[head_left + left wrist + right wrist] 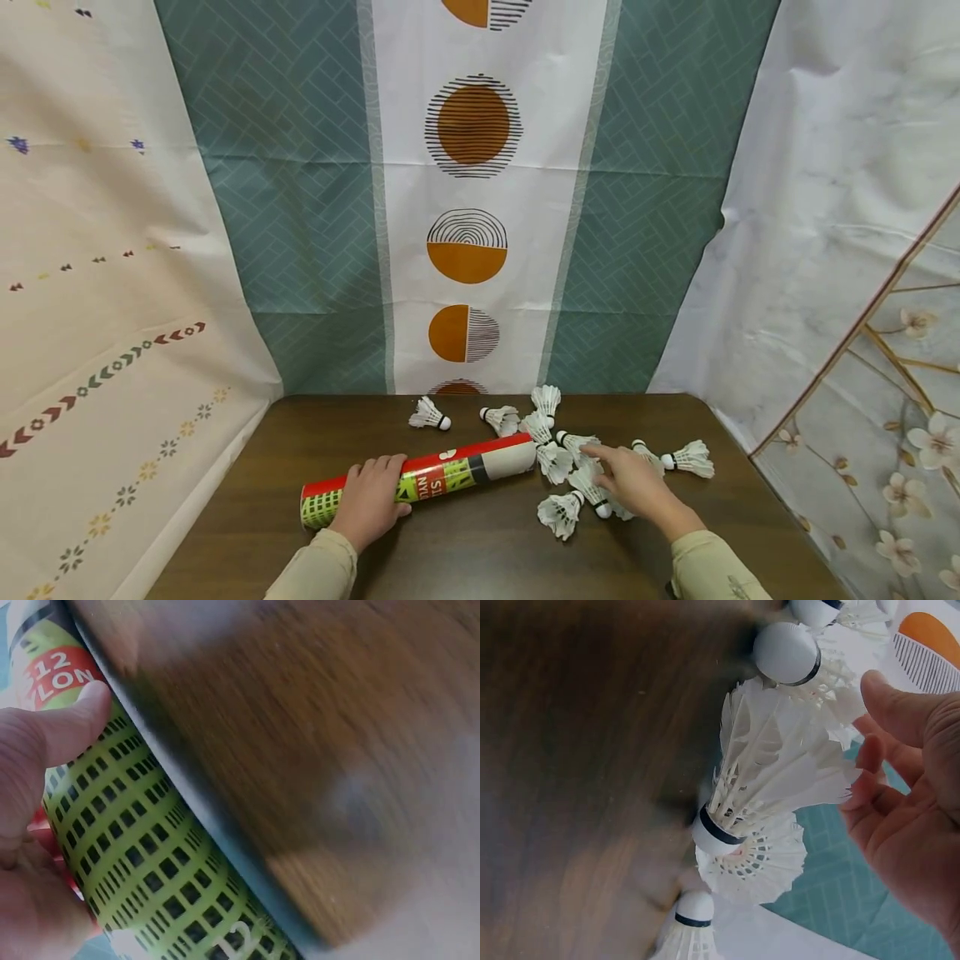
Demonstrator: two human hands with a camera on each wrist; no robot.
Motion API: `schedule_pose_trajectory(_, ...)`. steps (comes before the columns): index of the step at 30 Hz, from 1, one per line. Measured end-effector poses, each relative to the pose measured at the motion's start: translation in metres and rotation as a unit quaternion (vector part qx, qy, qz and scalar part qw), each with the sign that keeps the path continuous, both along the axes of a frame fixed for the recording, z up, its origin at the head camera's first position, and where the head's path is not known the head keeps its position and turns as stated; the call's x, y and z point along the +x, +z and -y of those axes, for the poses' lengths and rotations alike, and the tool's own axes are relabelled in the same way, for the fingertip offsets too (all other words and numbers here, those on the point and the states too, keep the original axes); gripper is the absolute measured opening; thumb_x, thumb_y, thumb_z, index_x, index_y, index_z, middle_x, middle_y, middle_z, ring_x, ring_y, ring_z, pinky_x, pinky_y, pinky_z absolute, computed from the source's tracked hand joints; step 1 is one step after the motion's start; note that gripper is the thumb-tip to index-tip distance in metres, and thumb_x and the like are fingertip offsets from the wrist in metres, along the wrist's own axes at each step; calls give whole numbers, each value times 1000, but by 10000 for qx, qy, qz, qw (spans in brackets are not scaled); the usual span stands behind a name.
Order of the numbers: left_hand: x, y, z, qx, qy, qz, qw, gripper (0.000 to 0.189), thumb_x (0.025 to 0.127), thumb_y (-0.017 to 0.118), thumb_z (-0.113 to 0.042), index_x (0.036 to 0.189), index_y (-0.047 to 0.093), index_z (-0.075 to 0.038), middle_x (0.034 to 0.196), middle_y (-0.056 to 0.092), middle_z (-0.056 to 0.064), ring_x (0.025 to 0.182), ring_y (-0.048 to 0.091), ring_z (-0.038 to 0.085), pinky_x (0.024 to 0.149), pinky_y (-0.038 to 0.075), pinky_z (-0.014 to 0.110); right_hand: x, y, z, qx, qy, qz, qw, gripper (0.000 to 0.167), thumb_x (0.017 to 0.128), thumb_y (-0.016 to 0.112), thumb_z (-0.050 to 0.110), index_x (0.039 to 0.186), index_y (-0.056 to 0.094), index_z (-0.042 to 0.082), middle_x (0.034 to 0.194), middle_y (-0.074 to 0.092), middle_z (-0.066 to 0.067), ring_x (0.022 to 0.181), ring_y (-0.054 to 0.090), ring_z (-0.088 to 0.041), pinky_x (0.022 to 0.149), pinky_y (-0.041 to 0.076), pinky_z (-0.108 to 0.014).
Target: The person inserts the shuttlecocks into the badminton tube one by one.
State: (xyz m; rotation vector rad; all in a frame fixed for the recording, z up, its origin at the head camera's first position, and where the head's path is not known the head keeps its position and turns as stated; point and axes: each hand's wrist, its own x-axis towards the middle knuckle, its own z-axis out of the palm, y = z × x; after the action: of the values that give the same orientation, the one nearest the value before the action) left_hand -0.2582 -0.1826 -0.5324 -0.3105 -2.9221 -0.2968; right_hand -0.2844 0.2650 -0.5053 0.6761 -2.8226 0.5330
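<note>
My left hand (371, 502) grips a long shuttlecock tube (450, 477) near its left part, thumb on the near side. The tube is red, green and white and lies slanted on the table; in the left wrist view the thumb presses the tube's green netted print (150, 847). My right hand (633, 479) hovers over a cluster of white shuttlecocks to the right of the tube. Up close, its thumb and fingers (896, 694) stand apart beside the feathers of one shuttlecock (780, 750), with nothing gripped between them. The palm hides part of the shuttlecocks beneath.
A single shuttlecock (429, 414) lies behind the tube, and another (690, 459) at the right. One more (561, 514) sits nearest the front. The dark wooden table (465, 550) ends at a patterned hanging cloth (480, 192) behind, with cloths on both sides.
</note>
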Motion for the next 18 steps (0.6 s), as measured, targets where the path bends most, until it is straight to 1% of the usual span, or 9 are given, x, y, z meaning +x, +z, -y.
schedule_pose_trajectory(1, 1, 0, 1, -7, -21, -54, 10000, 81, 75, 99, -37, 140, 62, -6, 130, 71, 16, 121, 66, 39, 106, 49, 67, -1, 0, 0, 6, 15, 98, 10000, 49, 90, 84, 11, 137, 71, 9, 85, 72, 3, 72, 59, -8, 65, 50, -29)
schedule_pose_trajectory(4, 4, 3, 6, -1, -125, -258, 9996, 81, 73, 100, -34, 139, 63, -7, 130, 71, 14, 121, 66, 39, 109, 46, 68, -4, 1, -2, -59, -74, 396, 9992, 50, 90, 84, 11, 138, 70, 11, 99, 79, 0, 83, 72, -16, 72, 59, -35)
schedule_pose_trajectory(6, 6, 4, 10, 25, -185, -336, 9993, 81, 72, 101, -33, 138, 63, -8, 131, 71, 13, 122, 66, 38, 111, 45, 68, -4, 5, -5, -195, -158, 661, 9975, 50, 91, 83, 11, 139, 70, 11, 103, 81, 0, 88, 76, -18, 74, 62, -37)
schedule_pose_trajectory(9, 9, 6, 16, 121, -205, -335, 9992, 82, 71, 101, -33, 139, 63, -9, 132, 71, 13, 123, 65, 38, 112, 44, 69, -5, 11, -12, -500, -348, 1006, 9931, 49, 92, 82, 11, 139, 70, 12, 96, 78, 6, 85, 74, -14, 73, 60, -35)
schedule_pose_trajectory(12, 11, 7, 22, 179, -172, -362, 9990, 82, 71, 101, -33, 140, 62, -9, 132, 71, 13, 122, 65, 38, 111, 44, 69, -3, 17, -20, -898, -542, 1112, 9882, 49, 93, 81, 11, 140, 69, 9, 93, 77, 6, 83, 72, -12, 70, 58, -32)
schedule_pose_trajectory(13, 11, 8, 24, 192, -162, -393, 9989, 82, 71, 101, -33, 139, 62, -8, 131, 71, 13, 121, 66, 38, 110, 45, 69, -3, 18, -22, -1077, -681, 1125, 9854, 49, 94, 81, 12, 141, 69, 10, 94, 78, 5, 83, 72, -12, 70, 57, -31)
schedule_pose_trajectory(14, 12, 9, 25, 198, -153, -422, 9988, 82, 71, 101, -33, 139, 62, -8, 131, 71, 14, 121, 66, 38, 110, 45, 69, -2, 19, -23, -1288, -815, 1153, 9816, 49, 95, 80, 13, 142, 68, 9, 95, 79, 3, 84, 72, -13, 70, 56, -31)
schedule_pose_trajectory(16, 14, 11, 26, 228, -143, -466, 9986, 82, 71, 101, -32, 139, 61, -8, 130, 71, 14, 119, 66, 38, 109, 45, 70, 0, 19, -24, -1861, -1060, 1309, 9680, 51, 97, 79, 15, 146, 65, 10, 101, 81, -3, 87, 72, -16, 72, 56, -31)
schedule_pose_trajectory(18, 15, 13, 25, 261, -147, -481, 9984, 82, 71, 101, -32, 139, 61, -8, 130, 71, 14, 119, 67, 38, 110, 45, 70, 2, 18, -22, -2551, -1236, 1564, 9461, 54, 99, 77, 18, 150, 60, 10, 109, 82, -8, 89, 72, -19, 74, 56, -31)
